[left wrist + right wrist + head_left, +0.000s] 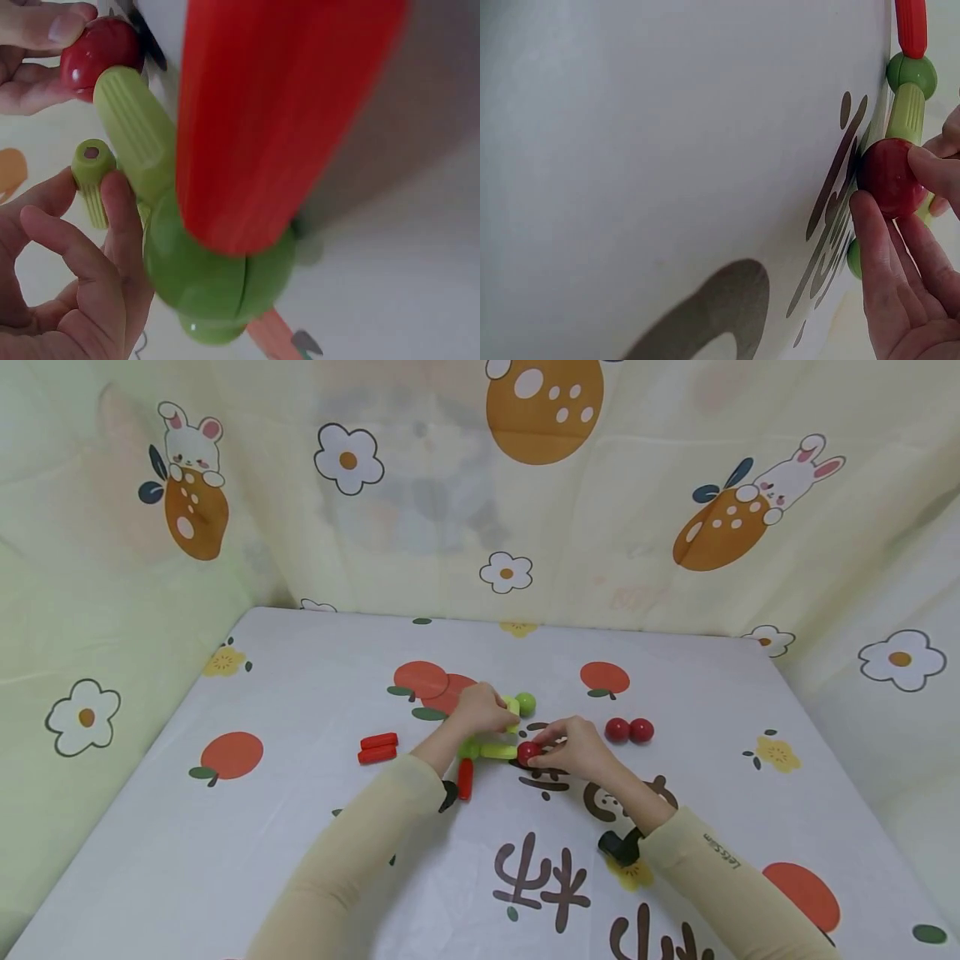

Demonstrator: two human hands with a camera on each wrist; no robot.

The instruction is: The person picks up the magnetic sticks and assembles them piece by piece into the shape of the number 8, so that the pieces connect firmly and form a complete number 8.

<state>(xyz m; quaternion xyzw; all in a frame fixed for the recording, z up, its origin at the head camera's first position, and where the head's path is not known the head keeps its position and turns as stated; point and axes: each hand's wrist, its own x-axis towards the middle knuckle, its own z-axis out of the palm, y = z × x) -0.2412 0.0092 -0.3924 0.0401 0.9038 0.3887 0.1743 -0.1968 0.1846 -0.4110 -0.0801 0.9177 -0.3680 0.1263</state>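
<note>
My left hand [480,708] pinches a ribbed light green rod [91,184] between thumb and fingers; its end has a small hole. A green ball [525,703] sits beside the far end of that rod. With fingertips and thumb, my right hand [576,748] grips a dark red ball [892,178] at the end of a second light green rod [906,112]. That rod runs to another green ball [214,259], from which a red rod [465,779] extends toward me. The left palm is hidden in the head view.
Two red rods [378,748] lie side by side to the left. Two dark red balls [629,730] sit together on the right. A white printed cloth [285,827] covers the table, and patterned curtains [420,527] stand behind and at both sides.
</note>
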